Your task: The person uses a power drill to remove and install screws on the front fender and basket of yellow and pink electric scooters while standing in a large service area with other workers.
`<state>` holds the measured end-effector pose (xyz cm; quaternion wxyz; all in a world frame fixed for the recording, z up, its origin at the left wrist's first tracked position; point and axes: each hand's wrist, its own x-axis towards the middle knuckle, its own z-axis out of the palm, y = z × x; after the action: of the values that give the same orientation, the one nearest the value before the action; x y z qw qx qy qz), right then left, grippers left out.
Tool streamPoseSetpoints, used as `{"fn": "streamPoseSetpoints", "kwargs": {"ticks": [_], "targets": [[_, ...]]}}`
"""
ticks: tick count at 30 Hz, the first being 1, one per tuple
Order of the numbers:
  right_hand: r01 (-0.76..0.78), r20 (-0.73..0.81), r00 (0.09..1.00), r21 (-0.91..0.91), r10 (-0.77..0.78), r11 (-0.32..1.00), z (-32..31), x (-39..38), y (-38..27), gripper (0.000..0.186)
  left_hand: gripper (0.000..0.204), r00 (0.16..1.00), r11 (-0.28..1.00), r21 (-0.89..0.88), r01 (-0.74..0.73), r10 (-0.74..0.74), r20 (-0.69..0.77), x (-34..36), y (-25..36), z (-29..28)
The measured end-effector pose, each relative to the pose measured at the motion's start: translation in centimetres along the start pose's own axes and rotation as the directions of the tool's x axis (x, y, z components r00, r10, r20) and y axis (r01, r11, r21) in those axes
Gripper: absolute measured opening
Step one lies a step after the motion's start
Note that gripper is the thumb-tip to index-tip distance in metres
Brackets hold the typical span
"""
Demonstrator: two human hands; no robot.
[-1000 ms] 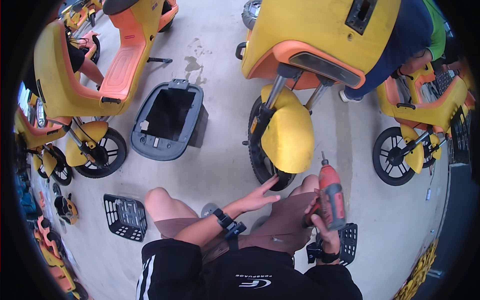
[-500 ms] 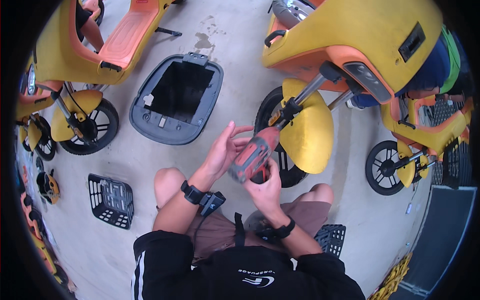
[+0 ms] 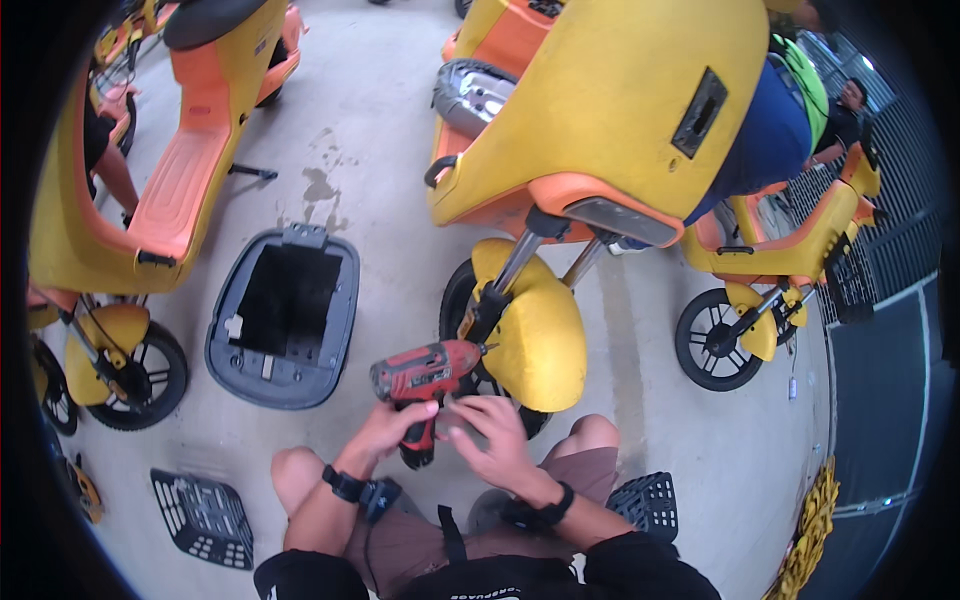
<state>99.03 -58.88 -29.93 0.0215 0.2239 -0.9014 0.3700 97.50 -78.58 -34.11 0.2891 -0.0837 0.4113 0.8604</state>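
A red and black cordless impact driver [image 3: 425, 370] is in my left hand [image 3: 382, 432], which is wrapped round its handle below the body. The tool's nose points right, with a short bit toward the yellow front fender [image 3: 545, 345] of a scooter. My right hand [image 3: 492, 440] is beside the handle, its fingers stretched toward it and the thumb apart; the fingertips are slightly blurred. Behind the fender, the scooter's front wheel [image 3: 460, 305] is partly hidden. Left of the driver, a dark grey plastic box with a wide rim [image 3: 343, 330] lies open on the floor.
Black slotted baskets lie at my left [image 3: 205, 515] and right [image 3: 650, 503]. Yellow and orange scooters stand at left [image 3: 170, 205] and far right [image 3: 770, 245]. A person in blue and bright green [image 3: 760, 130] is behind the near scooter. Yellow material [image 3: 815, 525] lies at right.
The driver has passed from my right hand to my left and moved left and down in view. The view has shifted, so the scooters and box sit lower and further left.
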Motion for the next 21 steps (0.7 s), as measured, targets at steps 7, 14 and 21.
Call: {"fn": "streamPoseSetpoints", "kwargs": {"ticks": [7, 14, 21], "targets": [[-0.262, -0.334, 0.938, -0.498, 0.096, 0.826, -5.9, 3.5, 3.0, 0.094, 0.044, 0.996, 0.98, 0.184, -0.078, 0.067, 0.066, 1.1, 1.1, 0.2], [-0.179, -0.315, 0.948, -0.383, 0.054, 0.906, -7.1, 2.6, 7.6, 0.093, 0.057, 0.996, 0.997, -0.07, -0.03, 0.036, 0.08, 2.2, 2.5, -1.1], [-0.03, -0.108, 0.994, -0.203, 0.008, 0.979, -11.8, 4.8, 14.5, 0.09, 0.046, 0.987, 0.997, -0.034, -0.066, 0.07, 0.144, 3.7, 3.2, 0.4]]}}
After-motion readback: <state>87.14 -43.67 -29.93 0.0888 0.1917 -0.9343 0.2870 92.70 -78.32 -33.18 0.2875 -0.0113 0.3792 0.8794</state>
